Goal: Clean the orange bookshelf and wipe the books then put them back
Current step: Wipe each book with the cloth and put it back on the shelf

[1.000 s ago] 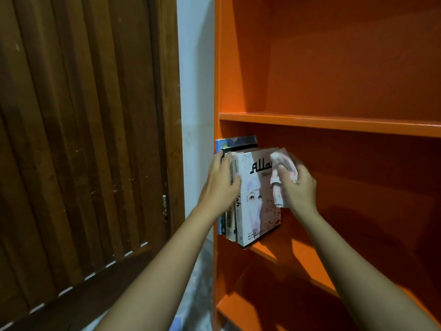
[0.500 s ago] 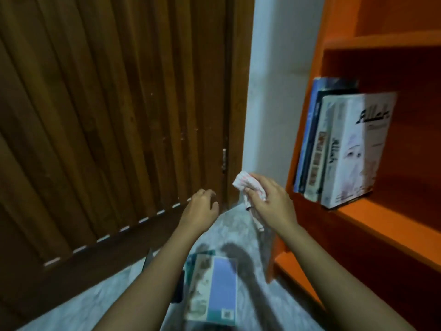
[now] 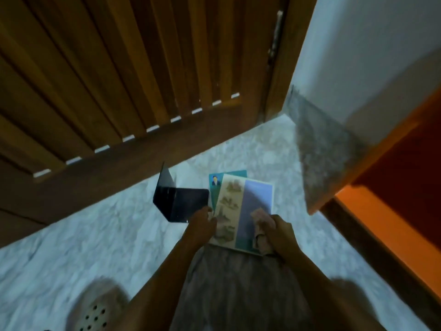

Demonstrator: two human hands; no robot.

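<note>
A pale marbled floor point(image 3: 95, 223) fills the view, with a slatted wooden door point(image 3: 107, 68) far left and a white wall point(image 3: 370, 44) far right. The orange bookshelf point(image 3: 381, 225) stands along the right edge. Well left of it, on the floor, the top book point(image 3: 253, 206) lies flat over a teal book point(image 3: 215, 192), beside a dark bookend point(image 3: 181, 203). The top book's long axis runs near to far, and both grips meet its near end. The left grip point(image 3: 202, 226) touches the left long edge, though blur hides whether it has closed on the book. The right grip point(image 3: 280, 235) is over the near right corner, clenched around a crumpled cloth point(image 3: 260, 217). The cloth is already at the cover, so wiping likely comes next, running along that axis. The shelf is nearer the right grip.
</note>
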